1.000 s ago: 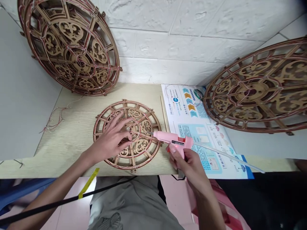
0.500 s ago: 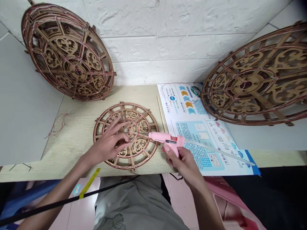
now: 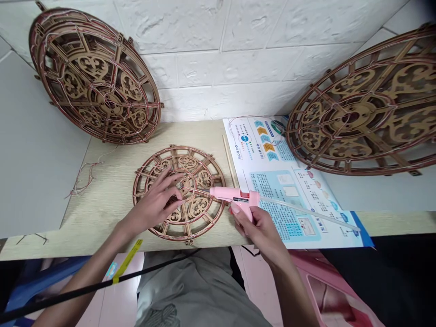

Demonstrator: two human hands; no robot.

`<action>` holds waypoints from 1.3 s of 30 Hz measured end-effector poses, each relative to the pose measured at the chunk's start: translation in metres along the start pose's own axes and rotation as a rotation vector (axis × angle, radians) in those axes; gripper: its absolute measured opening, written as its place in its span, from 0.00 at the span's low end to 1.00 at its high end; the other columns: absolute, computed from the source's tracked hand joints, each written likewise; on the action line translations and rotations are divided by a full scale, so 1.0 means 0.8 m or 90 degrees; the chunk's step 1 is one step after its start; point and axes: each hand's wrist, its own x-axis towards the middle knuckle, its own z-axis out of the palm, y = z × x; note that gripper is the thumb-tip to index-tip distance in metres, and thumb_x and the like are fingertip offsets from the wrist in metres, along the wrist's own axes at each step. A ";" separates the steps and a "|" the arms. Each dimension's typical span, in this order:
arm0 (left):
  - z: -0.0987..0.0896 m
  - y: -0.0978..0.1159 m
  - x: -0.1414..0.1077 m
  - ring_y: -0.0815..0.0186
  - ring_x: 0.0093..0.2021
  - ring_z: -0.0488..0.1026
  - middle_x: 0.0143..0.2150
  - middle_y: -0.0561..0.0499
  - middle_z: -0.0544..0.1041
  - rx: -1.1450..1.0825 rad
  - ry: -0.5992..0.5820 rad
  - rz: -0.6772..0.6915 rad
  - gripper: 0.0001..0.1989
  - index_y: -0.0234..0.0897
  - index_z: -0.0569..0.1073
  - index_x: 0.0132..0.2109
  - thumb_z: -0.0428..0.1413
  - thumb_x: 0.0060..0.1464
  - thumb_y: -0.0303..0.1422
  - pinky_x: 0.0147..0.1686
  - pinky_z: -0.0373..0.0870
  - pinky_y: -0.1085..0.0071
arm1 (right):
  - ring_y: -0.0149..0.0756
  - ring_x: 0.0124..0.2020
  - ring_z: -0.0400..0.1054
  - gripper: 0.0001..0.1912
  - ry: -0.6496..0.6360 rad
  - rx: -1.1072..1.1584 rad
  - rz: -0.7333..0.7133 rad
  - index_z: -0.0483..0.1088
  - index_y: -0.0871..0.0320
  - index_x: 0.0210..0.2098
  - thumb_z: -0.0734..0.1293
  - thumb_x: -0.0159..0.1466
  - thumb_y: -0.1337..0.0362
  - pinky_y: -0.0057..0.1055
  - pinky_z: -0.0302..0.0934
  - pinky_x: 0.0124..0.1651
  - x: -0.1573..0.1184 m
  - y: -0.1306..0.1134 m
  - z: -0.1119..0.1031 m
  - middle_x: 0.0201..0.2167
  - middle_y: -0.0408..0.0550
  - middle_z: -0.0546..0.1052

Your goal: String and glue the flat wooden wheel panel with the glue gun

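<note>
A round openwork wooden wheel with red and white wires along its rings lies flat on the table. Over its left part is my left hand, thumb and index finger bent toward each other near the hub, the other fingers stretched out; whether a thin wire is between the fingertips is too small to tell. My right hand grips a pink glue gun by its handle. The gun's nozzle points left over the wheel, just right of the hub. A long clear glue stick sticks out of its back.
Stacked wheels lean on the wall at the left, and more stand at the right. Printed sheets and a thin wooden stick lie right of the flat wheel. Loose wires lie left. A black cable crosses in front.
The glue gun and my right hand have shifted very slightly left. My left hand keeps nearly the same pose, and the camera view has moved a little.
</note>
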 end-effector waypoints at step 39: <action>0.012 0.003 -0.013 0.48 0.76 0.45 0.70 0.46 0.63 -0.072 0.043 -0.058 0.09 0.37 0.73 0.38 0.52 0.65 0.34 0.70 0.55 0.43 | 0.30 0.22 0.50 0.24 -0.125 -0.231 -0.104 0.68 0.58 0.32 0.60 0.67 0.42 0.29 0.45 0.25 0.001 -0.010 0.019 0.20 0.39 0.57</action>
